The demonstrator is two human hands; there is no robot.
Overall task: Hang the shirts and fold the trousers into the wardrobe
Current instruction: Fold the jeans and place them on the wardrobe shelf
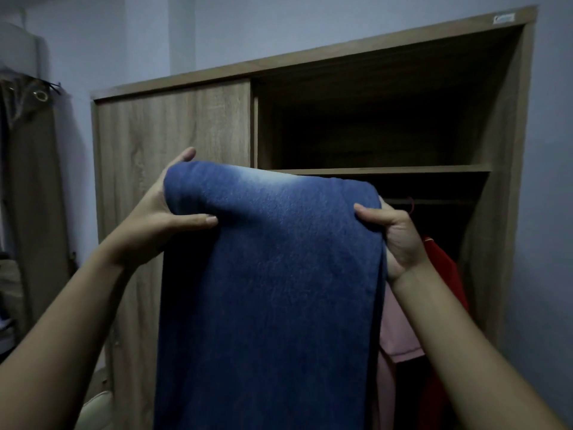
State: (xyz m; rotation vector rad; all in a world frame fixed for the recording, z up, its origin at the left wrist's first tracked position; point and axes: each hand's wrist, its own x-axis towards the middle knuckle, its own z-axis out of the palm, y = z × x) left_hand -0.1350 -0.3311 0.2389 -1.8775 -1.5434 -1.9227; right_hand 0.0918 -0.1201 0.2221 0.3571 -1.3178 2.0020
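Pale grey-blue walls backed a wood-grain laminate wardrobe, its left door closed and its right side open on a plank shelf. Before it we held up folded blue denim trousers, faded at the fold. Our left hand and right hand each had fingers curled round an edge. A red shirt and a pink shirt hung behind. The corner label was unreadable.

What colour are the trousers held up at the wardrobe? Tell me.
The trousers are blue denim, faded paler along the top fold; the head view shows it best.
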